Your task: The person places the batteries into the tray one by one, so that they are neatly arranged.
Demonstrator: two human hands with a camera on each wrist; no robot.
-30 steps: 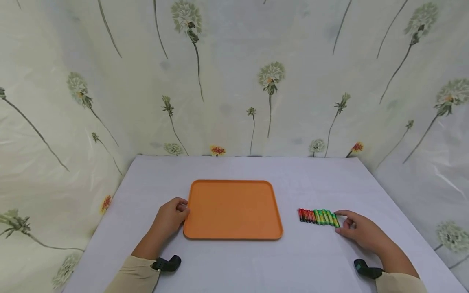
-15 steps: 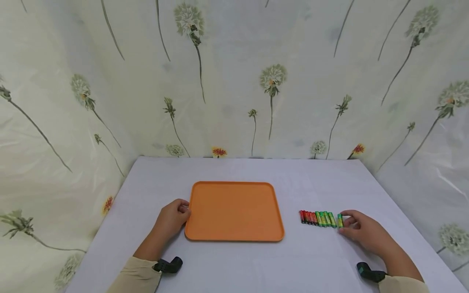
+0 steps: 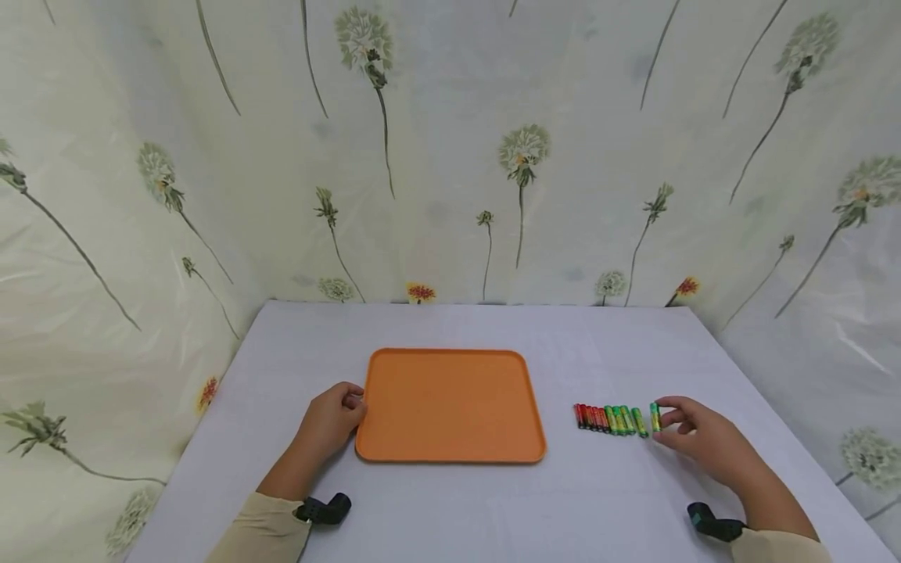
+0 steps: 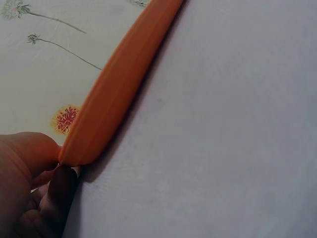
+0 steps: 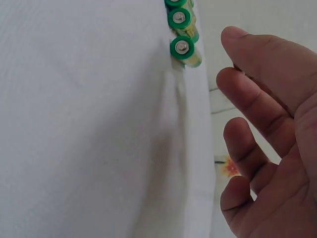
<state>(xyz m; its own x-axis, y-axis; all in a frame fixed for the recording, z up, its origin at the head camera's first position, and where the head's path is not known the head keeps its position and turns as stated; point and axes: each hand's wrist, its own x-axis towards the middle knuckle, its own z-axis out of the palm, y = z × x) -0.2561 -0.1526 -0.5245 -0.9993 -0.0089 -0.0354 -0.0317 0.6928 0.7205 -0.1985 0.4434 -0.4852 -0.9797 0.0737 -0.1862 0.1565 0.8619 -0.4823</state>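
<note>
My left hand (image 3: 331, 418) holds the left rim of an orange tray (image 3: 450, 407), which lies flat on the table. In the left wrist view, thumb and finger pinch the tray edge (image 4: 111, 94). With thumb and index finger, my right hand (image 3: 707, 442) pinches a green battery (image 3: 655, 417) by its two ends, just right of the row. Left of it lie several green batteries (image 3: 622, 421) and several red batteries (image 3: 591, 417), side by side. The right wrist view shows green battery ends (image 5: 182, 48) near my right fingers (image 5: 242, 91); the held battery cannot be made out there.
A white cloth covers the table (image 3: 450, 508). Behind it and at both sides hang curtains (image 3: 436, 195) printed with dandelions. Bare cloth lies between the tray and the battery row. A small black device (image 3: 714, 522) sits on each wrist.
My right hand has drawn the end green battery away from the row to the right, and a gap now separates them. The left hand and the tray have stayed in place.
</note>
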